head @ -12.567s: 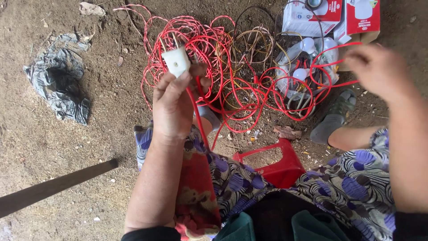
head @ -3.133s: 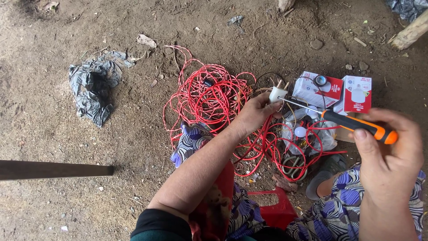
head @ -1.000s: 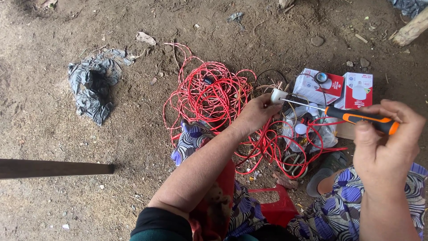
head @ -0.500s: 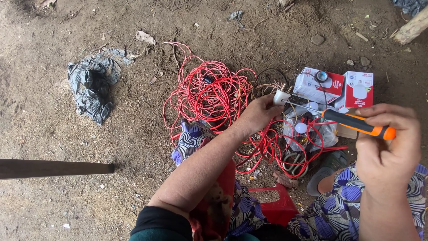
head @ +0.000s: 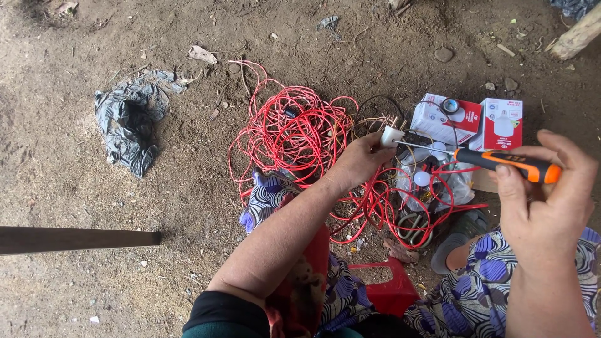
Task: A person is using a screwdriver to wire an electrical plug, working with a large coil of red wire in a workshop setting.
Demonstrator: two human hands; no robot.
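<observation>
Barely shifted, left hand (head: 358, 164) pinches a boxy white plastic fitting (head: 391, 136); right hand (head: 546, 200) grips an orange-black screwdriver (head: 501, 162).

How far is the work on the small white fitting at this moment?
Done: hard to tell; no wire can be seen joined to the white fitting. In hand: the left hand holds the fitting, and the right hand grips the orange-handled screwdriver, its tip at the fitting. Left: the red wire lies tangled on the ground, and two bulb boxes sit beside it.
</observation>
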